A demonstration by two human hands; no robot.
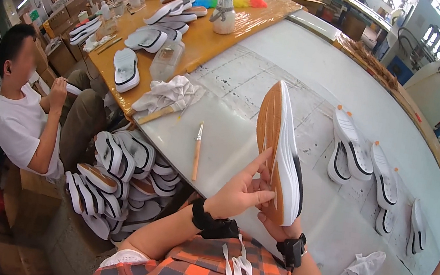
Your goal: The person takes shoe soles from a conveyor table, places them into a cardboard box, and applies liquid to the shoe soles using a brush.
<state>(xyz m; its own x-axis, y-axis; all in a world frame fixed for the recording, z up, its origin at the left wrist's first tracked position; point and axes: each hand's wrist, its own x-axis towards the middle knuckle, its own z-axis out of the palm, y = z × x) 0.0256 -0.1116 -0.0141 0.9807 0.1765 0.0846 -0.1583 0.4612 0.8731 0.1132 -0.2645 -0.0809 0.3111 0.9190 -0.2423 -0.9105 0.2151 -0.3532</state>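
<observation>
Pinching the heel end from behind and below, the right grip (274, 230) is mostly hidden by the tan-and-white, long, curved shoe sole (283, 141). The sole stands tilted on edge just above the right grip, its narrower end pointing away. Its tan underside looks matte and finely grooved; the smooth white sidewall runs in layered ridges, with a glossy black band along the outer edge. Parted thumb and fingers of the left grip (240, 192) touch the tan face without closing around it. Left of both grips, a slim paintbrush with a wooden handle and metal ferrule (197, 151) lies on the smooth, pale grey tabletop (218, 166). Beyond it sits a crumpled off-white cloth (172, 95). Right of the grips rest white, black-edged, contoured soles (353, 143).
</observation>
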